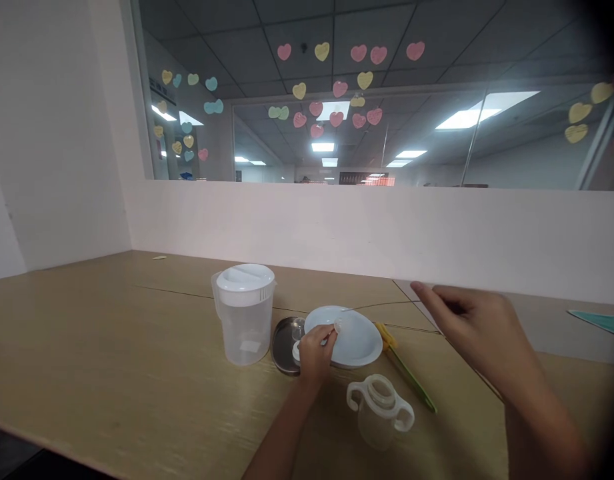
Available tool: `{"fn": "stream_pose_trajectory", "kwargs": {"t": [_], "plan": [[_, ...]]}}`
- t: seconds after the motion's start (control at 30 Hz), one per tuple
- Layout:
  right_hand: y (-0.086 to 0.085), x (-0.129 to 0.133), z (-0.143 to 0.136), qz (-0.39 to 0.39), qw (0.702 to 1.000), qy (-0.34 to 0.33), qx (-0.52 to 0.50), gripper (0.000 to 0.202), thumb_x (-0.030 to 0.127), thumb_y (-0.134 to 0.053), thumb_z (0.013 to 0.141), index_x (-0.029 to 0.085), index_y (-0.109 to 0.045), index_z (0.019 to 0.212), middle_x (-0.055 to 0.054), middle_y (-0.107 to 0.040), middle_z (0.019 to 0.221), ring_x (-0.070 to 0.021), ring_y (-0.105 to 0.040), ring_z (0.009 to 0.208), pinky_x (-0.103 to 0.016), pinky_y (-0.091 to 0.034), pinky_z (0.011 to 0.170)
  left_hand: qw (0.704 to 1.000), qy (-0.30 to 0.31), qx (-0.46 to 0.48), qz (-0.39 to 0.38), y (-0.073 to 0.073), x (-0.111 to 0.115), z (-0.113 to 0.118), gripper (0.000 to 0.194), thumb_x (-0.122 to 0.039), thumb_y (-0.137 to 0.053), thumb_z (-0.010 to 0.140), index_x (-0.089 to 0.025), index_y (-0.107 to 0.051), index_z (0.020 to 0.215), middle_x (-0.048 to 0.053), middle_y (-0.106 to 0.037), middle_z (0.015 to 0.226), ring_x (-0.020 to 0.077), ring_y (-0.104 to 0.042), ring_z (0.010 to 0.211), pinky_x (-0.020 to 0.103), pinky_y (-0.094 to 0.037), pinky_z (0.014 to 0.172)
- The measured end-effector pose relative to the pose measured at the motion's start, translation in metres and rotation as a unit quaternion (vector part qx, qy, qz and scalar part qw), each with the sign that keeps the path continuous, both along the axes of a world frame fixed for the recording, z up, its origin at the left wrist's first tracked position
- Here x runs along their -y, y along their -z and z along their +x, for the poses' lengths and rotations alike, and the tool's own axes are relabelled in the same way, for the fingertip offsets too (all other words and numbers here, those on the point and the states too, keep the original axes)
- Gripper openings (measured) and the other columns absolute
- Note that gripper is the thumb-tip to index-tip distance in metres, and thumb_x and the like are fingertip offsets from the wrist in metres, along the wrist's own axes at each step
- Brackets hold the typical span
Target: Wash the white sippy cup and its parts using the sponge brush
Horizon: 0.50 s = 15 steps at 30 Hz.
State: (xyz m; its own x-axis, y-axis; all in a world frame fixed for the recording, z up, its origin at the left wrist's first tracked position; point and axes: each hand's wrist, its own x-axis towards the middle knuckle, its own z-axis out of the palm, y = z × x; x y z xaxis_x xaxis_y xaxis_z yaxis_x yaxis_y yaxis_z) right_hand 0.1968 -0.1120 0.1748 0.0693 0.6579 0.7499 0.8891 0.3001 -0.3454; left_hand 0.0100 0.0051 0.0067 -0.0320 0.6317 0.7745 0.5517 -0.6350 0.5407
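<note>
My left hand is closed in a pinch on a small clear piece, held over the white oval basin; its exact kind is too small to tell. My right hand is raised at the right with fingers pinched on a thin wire-like stick. That stick runs leftward above the basin towards the small piece. Nearest me stands a two-handled baby bottle, its top uncapped. Partly behind my left hand lies a metal tray with a small clear cup and a white part in it.
A lidded clear pitcher stands left of the tray. Right of the basin lies a yellow sponge brush with a green handle. A teal item rests at the far right. The wall and window close off the table's back.
</note>
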Motion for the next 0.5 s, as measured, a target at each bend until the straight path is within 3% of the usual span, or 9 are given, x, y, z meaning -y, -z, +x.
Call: {"fn": "stream_pose_trajectory", "kwargs": {"t": [0.17,0.33,0.5], "plan": [[0.012,-0.043,0.017,-0.066,0.997,0.010,0.031,0.052,0.054,-0.038,0.084,0.021,-0.040,0.044,0.004,-0.028,0.046,-0.0105,-0.026,0.047,-0.023,-0.020,0.048,0.997,-0.018,-0.056,-0.053,0.003,-0.004,-0.005,0.022,-0.022,-0.048,0.086,-0.022,-0.069,0.093,0.004,-0.070,0.094,0.0177,-0.063,0.088,0.031,-0.048,0.081],[0.049,-0.110,0.022,-0.174,0.983,-0.009,0.059,0.048,0.047,-0.037,0.084,0.020,-0.043,0.045,0.000,-0.043,0.045,-0.0130,-0.041,0.046,-0.025,-0.024,0.047,0.989,-0.026,-0.094,-0.107,0.005,-0.008,-0.008,0.025,-0.019,-0.048,0.084,-0.021,-0.069,0.096,0.005,-0.068,0.099,0.0183,-0.059,0.095,0.032,-0.045,0.087],[0.085,-0.145,0.024,-0.264,0.960,0.034,0.088,0.040,0.040,-0.043,0.083,0.017,-0.056,0.053,-0.007,-0.060,0.058,-0.0163,-0.056,0.058,-0.025,-0.027,0.050,0.977,-0.025,-0.153,-0.143,0.002,-0.009,-0.011,0.024,-0.020,-0.049,0.083,-0.022,-0.070,0.092,0.004,-0.070,0.093,0.0182,-0.061,0.089,0.031,-0.044,0.084]]}}
